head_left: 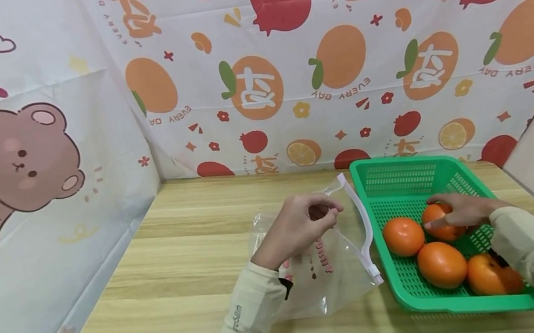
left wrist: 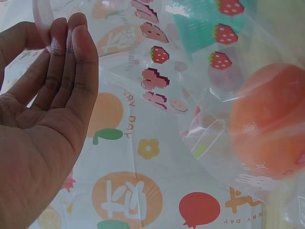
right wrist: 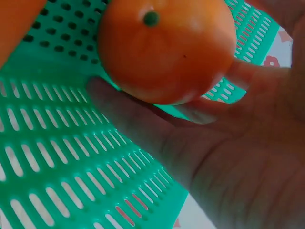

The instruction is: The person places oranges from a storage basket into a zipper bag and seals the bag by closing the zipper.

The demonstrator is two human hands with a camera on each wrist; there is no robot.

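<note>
My left hand [head_left: 303,222] pinches the edge of a clear zip bag [head_left: 339,278] between thumb and fingertips. The bag has a pale pink slider strip and printed strawberries, and its mouth faces the basket. In the left wrist view, an orange [left wrist: 271,124] shows at the bag; whether inside or behind it, I cannot tell. My right hand [head_left: 465,209] reaches into the green basket [head_left: 399,291], thumb and fingers around an orange [right wrist: 167,52] with a green stem spot. Other oranges [head_left: 441,265] lie beside it in the basket. My right sleeve partly covers one.
A wood-grain table [head_left: 159,284] carries the bag and the basket, which stand side by side. Behind them hangs a fruit-printed cloth [head_left: 302,125]. A bear-printed cloth [head_left: 92,101] closes off the left side.
</note>
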